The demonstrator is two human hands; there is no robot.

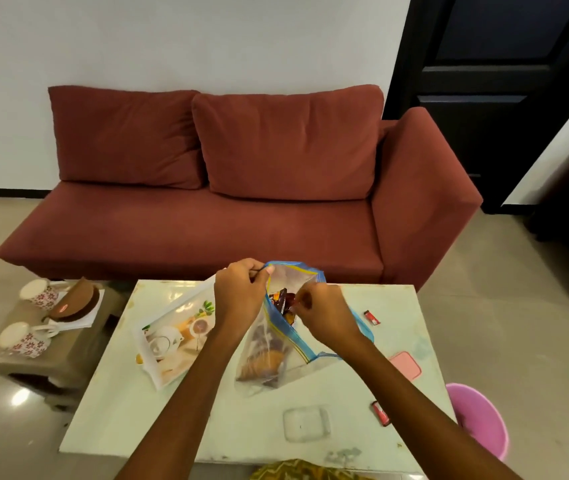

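At the table's (130, 410) nine o'clock, a low stool (33, 365) carries two flowered mugs (38, 294) and a brown lidded dish (78, 301). On the table itself, at about ten o'clock, a printed tray (172, 341) lies tilted, its far corner hidden behind my left hand (241, 296). That hand pinches the far rim of the bag (269, 355) between thumb and forefinger and holds it up, so the mouth gapes. The bag stands at the table's centre, leaning toward seven o'clock, with dark wrappers near the top and something golden at the bottom. My right hand (328, 317) is at the mouth, at the bag's two o'clock, fingers curled and pinching what looks like a small sweet (297, 302); it covers part of the blue rim. At the bag's three o'clock lie a red wrapper (372, 318) and a pink lid (405, 365); at five o'clock, a clear box (306, 423) and a second red wrapper (381, 413). A pink bin (480, 420) stands off the table's right edge. A red sofa (241, 209) fills twelve o'clock.
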